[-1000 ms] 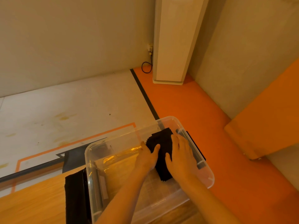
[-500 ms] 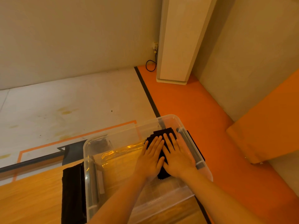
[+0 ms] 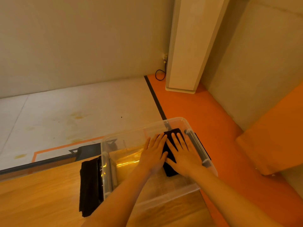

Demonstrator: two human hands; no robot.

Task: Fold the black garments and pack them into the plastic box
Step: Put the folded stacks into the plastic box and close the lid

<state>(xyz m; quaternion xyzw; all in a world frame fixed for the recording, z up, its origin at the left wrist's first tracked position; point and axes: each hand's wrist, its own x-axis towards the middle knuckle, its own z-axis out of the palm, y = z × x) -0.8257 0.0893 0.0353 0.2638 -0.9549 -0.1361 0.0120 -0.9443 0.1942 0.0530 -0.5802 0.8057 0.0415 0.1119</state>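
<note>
I am looking down at a wooden table (image 3: 41, 194) that fills the lower part of the view, with pale and orange floor beyond it. On the table's right end sits a clear plastic box (image 3: 173, 192), open at the top, so I can reach straight in.

Inside the box, against its right-hand wall, lies a folded black garment (image 3: 170, 140). I judge it was put to one side to leave the rest of the box floor free for more pieces.

Both my hands rest on top of it, side by side. My left hand (image 3: 154, 153) lies flat, fingers spread, over the garment's left edge. My right hand (image 3: 183, 153) lies flat beside it, fingers spread, over the right part. Neither hand grips anything; the palms press down, I think to flatten the fold so it stays compact.

Outside the box, touching its left wall, another black garment (image 3: 89, 187) lies on the table (not yet packed, by the look of it).
</note>
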